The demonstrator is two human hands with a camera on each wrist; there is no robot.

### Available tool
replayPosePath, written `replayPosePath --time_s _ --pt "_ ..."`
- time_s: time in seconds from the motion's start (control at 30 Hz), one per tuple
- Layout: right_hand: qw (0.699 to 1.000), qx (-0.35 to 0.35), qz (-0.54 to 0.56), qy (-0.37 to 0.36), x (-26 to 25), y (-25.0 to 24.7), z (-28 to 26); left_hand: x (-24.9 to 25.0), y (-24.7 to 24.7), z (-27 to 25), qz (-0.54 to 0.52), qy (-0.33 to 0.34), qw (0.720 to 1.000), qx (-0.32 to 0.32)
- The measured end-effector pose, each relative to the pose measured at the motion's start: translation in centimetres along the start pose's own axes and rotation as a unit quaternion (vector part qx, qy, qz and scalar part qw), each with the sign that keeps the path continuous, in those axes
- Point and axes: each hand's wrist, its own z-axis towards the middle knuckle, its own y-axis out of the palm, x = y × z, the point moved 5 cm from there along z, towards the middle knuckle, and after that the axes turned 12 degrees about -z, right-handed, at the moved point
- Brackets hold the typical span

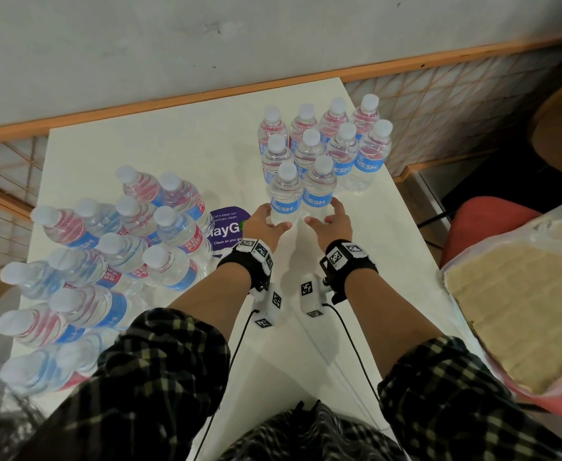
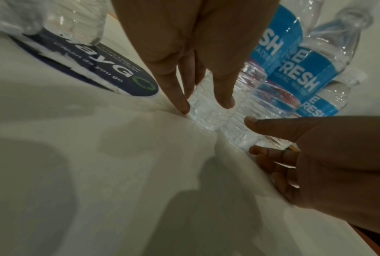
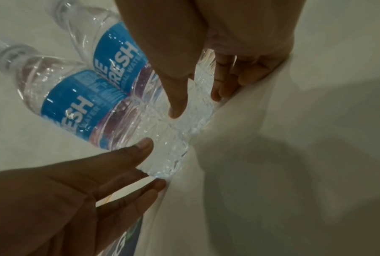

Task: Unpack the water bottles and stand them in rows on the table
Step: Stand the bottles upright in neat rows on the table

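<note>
Nearest the head camera are the plaid sleeves (image 1: 159, 371) and bare forearms, reaching forward to the two front bottles (image 1: 301, 194). The left hand (image 1: 264, 224) and right hand (image 1: 331, 224) flank the bases of this pair, one at each outer side, thumbs toward the gap between them. The fingers are spread and fairly straight, tips at or just beside the ribbed lower walls; neither hand wraps a bottle, and whether the tips press or only hover near cannot be told. Beyond the hands stand the finished rows (image 1: 326, 134), close together, near the right edge of the table (image 1: 306, 344). To the left of the hands, past a round purple sticker (image 1: 228, 227), the unsorted bottles (image 1: 106, 261) sit clustered, apparently partly in clear wrap. The bottles are thin, clear, crinkly plastic with ribbed bottoms, glossy blue and red labels and white caps; the table is smooth, matte and pale. My judgement is that a sideways nudge low on a bottle could tip it into the tight rows behind and topple several. Such soft walls may buckle under a squeeze, and the right column stands close enough to the edge to be pushed off.
</note>
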Motion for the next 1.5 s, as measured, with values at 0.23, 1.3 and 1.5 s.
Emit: replayPosePath --time_s 0.23,1.3,1.5 --pt "1.0 -0.003 -0.006 -0.004 -0.2 -0.2 0.0 0.5 -0.6 -0.4 0.068 0.0 0.998 0.009" --pt "0.971 -0.156 0.021 -0.178 -0.5 2.4 -7.7 12.2 -5.6 -6.8 0.261 0.08 0.957 -0.094" --pt "0.985 -0.057 0.042 -0.16 2.2 -1.7 -7.1 9.8 -11.7 -5.5 0.403 0.048 0.905 0.126"
